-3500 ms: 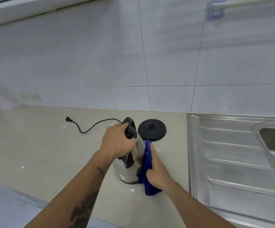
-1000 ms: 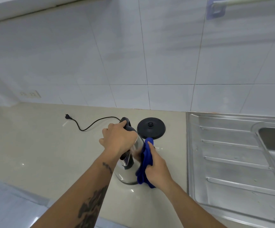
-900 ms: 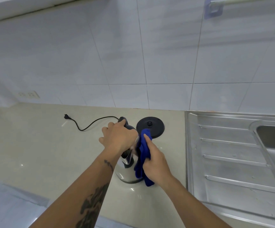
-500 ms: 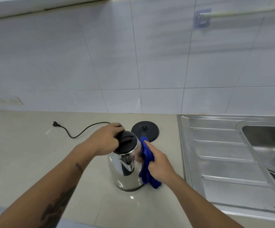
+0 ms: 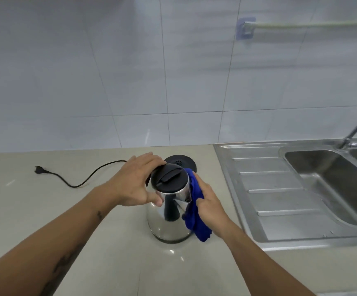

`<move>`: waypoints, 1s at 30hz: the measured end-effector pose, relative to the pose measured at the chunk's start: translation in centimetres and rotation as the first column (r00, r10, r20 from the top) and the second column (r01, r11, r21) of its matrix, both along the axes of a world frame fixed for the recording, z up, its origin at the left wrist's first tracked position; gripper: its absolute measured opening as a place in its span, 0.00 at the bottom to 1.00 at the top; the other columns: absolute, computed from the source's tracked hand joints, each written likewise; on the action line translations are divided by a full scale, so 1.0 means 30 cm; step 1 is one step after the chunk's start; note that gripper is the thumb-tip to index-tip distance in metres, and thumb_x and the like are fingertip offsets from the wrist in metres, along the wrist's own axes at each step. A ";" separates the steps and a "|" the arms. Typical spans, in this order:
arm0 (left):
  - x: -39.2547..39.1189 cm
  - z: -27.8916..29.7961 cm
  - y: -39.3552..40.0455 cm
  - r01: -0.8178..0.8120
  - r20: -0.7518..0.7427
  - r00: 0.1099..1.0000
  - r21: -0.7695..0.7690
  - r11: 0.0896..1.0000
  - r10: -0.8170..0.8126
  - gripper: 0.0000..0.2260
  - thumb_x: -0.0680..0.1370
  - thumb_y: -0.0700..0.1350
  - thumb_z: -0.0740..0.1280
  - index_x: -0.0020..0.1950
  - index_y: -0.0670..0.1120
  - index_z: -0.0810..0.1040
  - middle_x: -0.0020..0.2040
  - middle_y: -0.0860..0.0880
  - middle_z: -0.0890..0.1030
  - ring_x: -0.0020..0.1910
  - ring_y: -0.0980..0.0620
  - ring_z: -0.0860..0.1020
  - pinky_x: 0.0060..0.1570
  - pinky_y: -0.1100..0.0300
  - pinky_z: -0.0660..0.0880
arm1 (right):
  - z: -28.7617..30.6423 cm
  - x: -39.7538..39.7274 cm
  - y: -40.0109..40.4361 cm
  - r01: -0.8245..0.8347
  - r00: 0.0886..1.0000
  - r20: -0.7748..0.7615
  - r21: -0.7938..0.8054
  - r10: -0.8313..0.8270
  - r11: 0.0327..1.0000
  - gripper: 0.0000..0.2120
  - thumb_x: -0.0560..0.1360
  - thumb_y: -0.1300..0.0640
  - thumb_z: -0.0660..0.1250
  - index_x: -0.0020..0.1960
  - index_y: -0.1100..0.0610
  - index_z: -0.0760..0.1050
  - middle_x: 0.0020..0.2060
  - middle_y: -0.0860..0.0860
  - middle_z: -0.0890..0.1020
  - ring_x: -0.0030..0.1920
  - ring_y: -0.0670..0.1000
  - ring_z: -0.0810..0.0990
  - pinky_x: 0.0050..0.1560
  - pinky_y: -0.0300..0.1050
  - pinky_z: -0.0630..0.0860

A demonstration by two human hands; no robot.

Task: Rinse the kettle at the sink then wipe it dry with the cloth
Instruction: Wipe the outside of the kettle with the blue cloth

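1. The stainless electric kettle (image 5: 169, 218) stood upright on the beige bench (image 5: 45, 210), its long axis vertical, just left of the sink's (image 5: 327, 180) draining board and in front of the black power base (image 5: 180, 164).
2. The left hand (image 5: 134, 184) was closed around the kettle's upper rim, fingers curled over the far edge of the black lid (image 5: 169, 178) and thumb on the near steel wall, steadying it.
3. The right hand (image 5: 210, 205) pressed a blue cloth (image 5: 194, 216) flat against the kettle's right flank; the cloth hung down almost to the bench beside the base rim.
4. The two hands sat on opposite sides of the kettle, apart, with its body between them.
5. Judging by the position away from the basin, rinsing looked finished and drying was in hand.
6. The black handle (image 5: 171, 210) faced the person, so the near face and the left flank looked unwiped; the right hand, carrying the cloth, was nearer to the handle side.
7. The next stroke would likely need the left hand to turn the kettle about its upright axis, or the cloth to travel round towards the handle.
8. The power cord (image 5: 87, 180) lay unplugged on the bench to the left, well apart.
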State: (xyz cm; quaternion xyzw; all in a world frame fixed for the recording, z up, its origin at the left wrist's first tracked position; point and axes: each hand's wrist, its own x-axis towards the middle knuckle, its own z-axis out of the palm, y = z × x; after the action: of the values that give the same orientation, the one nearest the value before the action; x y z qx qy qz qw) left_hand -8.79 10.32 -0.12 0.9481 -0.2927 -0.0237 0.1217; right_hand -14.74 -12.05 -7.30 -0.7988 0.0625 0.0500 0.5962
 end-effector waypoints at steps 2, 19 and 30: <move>0.007 -0.032 -0.003 -0.027 0.063 0.998 -0.074 0.997 0.032 0.45 0.59 0.72 0.71 0.72 0.56 0.65 0.65 0.60 0.68 0.66 0.54 0.68 0.71 0.43 0.61 | -0.055 -0.030 -0.008 0.012 0.998 -0.069 0.010 -0.012 1.000 0.40 0.78 0.73 0.50 0.71 0.30 0.62 0.57 0.45 0.81 0.55 0.47 0.81 0.56 0.44 0.79; 0.039 -0.180 0.034 -0.129 0.159 0.966 -0.390 0.912 0.204 0.35 0.71 0.57 0.70 0.77 0.54 0.66 0.67 0.57 0.73 0.64 0.54 0.68 0.64 0.61 0.64 | -0.129 0.108 0.033 0.168 0.968 -0.226 0.248 -0.112 0.954 0.38 0.69 0.77 0.57 0.73 0.48 0.70 0.59 0.50 0.82 0.56 0.53 0.81 0.47 0.43 0.77; -0.020 -0.192 -0.029 -0.343 0.162 0.887 -0.397 0.852 0.432 0.34 0.72 0.60 0.68 0.77 0.57 0.65 0.66 0.56 0.74 0.61 0.48 0.70 0.61 0.51 0.69 | -0.219 -0.003 0.197 0.204 0.978 -0.036 0.331 -0.204 0.921 0.47 0.71 0.78 0.55 0.77 0.37 0.56 0.59 0.53 0.81 0.49 0.63 0.85 0.51 0.58 0.84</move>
State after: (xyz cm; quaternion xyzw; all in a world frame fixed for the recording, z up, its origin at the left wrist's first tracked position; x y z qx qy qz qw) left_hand -9.37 9.43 -5.88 0.9450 -0.1062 0.1724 0.2568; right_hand -14.81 -6.14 -13.88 -0.6758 0.1361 -0.0022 0.7244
